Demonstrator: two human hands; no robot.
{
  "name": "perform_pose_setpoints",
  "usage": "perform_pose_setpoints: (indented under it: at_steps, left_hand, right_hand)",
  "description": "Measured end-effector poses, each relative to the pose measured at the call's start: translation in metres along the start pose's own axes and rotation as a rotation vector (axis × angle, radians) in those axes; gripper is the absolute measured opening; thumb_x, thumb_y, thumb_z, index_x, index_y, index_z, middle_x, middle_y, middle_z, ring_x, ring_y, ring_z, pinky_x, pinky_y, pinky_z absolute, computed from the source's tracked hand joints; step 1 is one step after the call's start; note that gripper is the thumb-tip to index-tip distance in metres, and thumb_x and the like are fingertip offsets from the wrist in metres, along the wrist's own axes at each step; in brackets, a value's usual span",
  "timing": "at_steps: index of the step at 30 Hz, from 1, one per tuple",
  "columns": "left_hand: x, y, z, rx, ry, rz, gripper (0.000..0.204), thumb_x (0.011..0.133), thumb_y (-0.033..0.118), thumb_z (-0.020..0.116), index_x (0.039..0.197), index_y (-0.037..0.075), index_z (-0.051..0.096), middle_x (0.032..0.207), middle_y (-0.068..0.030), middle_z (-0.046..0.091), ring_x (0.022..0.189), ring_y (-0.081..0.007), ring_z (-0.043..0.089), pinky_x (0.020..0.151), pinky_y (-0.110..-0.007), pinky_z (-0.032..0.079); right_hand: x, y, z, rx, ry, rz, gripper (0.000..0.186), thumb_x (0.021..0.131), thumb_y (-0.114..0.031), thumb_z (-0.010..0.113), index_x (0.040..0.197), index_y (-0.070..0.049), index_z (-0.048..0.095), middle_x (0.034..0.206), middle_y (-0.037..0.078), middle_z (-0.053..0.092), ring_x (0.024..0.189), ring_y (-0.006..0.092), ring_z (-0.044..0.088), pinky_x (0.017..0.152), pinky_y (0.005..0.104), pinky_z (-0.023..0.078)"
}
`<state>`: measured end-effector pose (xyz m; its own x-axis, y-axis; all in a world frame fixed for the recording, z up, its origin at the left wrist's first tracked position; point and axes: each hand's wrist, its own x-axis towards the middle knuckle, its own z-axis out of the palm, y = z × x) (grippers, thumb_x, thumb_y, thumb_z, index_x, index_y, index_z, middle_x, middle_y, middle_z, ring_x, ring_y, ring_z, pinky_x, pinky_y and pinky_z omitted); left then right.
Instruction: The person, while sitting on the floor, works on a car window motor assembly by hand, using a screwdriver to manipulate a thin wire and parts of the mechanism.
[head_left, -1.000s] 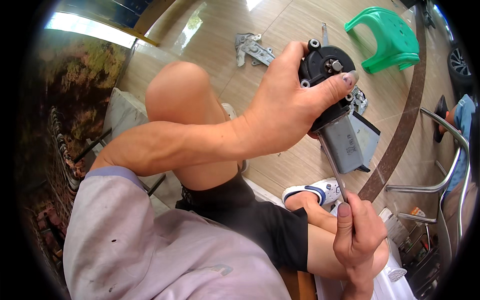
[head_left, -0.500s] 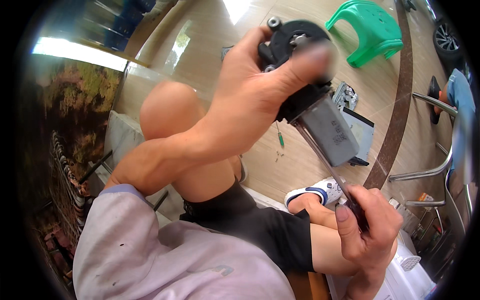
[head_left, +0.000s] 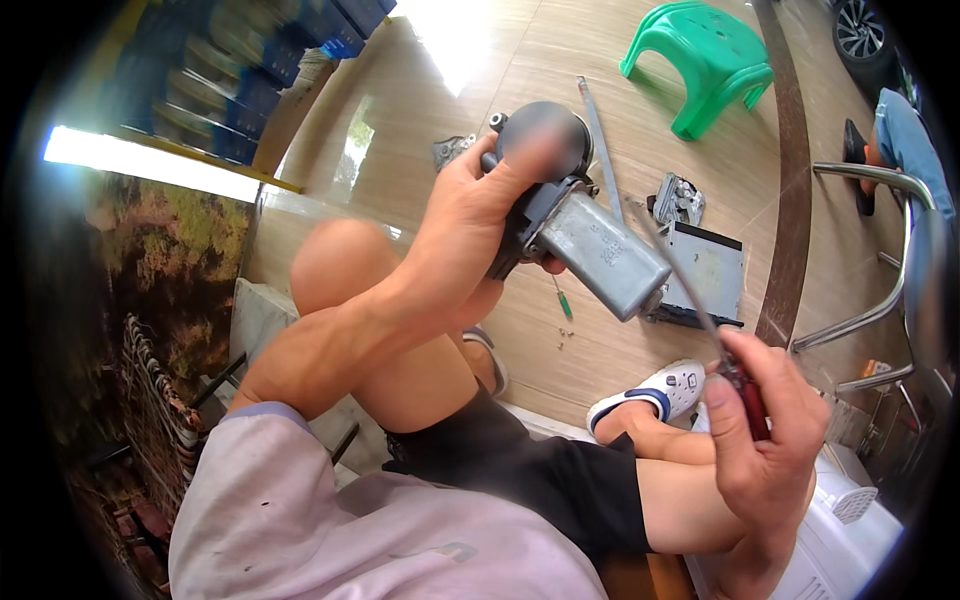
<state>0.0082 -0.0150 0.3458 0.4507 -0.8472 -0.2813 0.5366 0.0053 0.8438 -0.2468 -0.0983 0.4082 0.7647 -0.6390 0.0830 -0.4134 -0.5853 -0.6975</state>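
The tan tiled floor (head_left: 480, 90) spreads wide and open toward the far side, crossed on the right by a dark curved band (head_left: 790, 200). At the left a rough, mossy wall (head_left: 170, 250) closes the scene, with blurred blue crates (head_left: 240, 70) stacked far left. A chrome chair frame (head_left: 880, 250) edges the right side, and a white plastic casing (head_left: 850, 520) sits near right under the forearm.

A green plastic stool (head_left: 715, 55) stands far right on the floor. Nearer lies a flat grey metal box (head_left: 705, 275) with a small mechanism (head_left: 680, 198) just beyond it, a long grey rod (head_left: 602, 130) to their left, and a small green-handled screwdriver (head_left: 564, 300) with loose screws beside it. No label on any of these can be made out.

The left hand (head_left: 465, 225) is closed around a small electric motor (head_left: 575, 215), gripping its dark round gear housing, raised in the middle of the view; the grey cylindrical body points down to the right. The right hand (head_left: 760, 430) is clenched on the red handle of a screwdriver (head_left: 700, 320), whose thin shaft slants up toward the motor's grey end.

A white and blue sandal (head_left: 660, 390) lies on the floor between the 2 hands.
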Motion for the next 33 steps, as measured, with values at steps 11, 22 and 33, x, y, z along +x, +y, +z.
perform_pose_setpoints:
  at_steps: [11, 22, 33]
  left_hand:
    - [0.002, -0.002, 0.002, 0.015, -0.034, 0.049, 0.046, 0.092, 0.038, 0.071, 0.115, 0.004, 0.053, 0.09, -0.0089, 0.067, 0.067, -0.015, 0.068, 0.048, -0.029, 0.056]
    - [0.001, -0.003, 0.006, 0.006, -0.04, 0.045, 0.042, 0.093, 0.036, 0.07, 0.115, 0.004, 0.054, 0.089, -0.009, 0.067, 0.066, -0.0157, 0.068, 0.047, -0.03, 0.056]
    - [0.002, -0.009, 0.008, 0.064, 0.018, 0.126, 0.037, 0.097, 0.034, 0.067, 0.118, 0.005, 0.057, 0.092, -0.0031, 0.066, 0.07, -0.0048, 0.064, 0.057, -0.02, 0.053]
  right_hand:
    - [-0.005, 0.001, 0.007, 0.039, 0.008, -0.044, 0.03, 0.088, -0.007, 0.07, 0.115, 0.004, 0.065, 0.076, 0.011, 0.059, 0.063, 0.0186, 0.053, 0.058, 0.0306, 0.041]
    - [-0.009, -0.001, 0.013, 0.07, 0.051, -0.023, 0.028, 0.089, -0.007, 0.069, 0.114, 0.004, 0.065, 0.075, 0.009, 0.057, 0.062, 0.0159, 0.051, 0.056, 0.0289, 0.039]
    - [-0.007, 0.01, 0.013, -0.181, 0.101, -0.205, 0.029, 0.085, 0.001, 0.07, 0.113, 0.004, 0.065, 0.084, 0.015, 0.065, 0.067, 0.0233, 0.062, 0.06, 0.0329, 0.049]
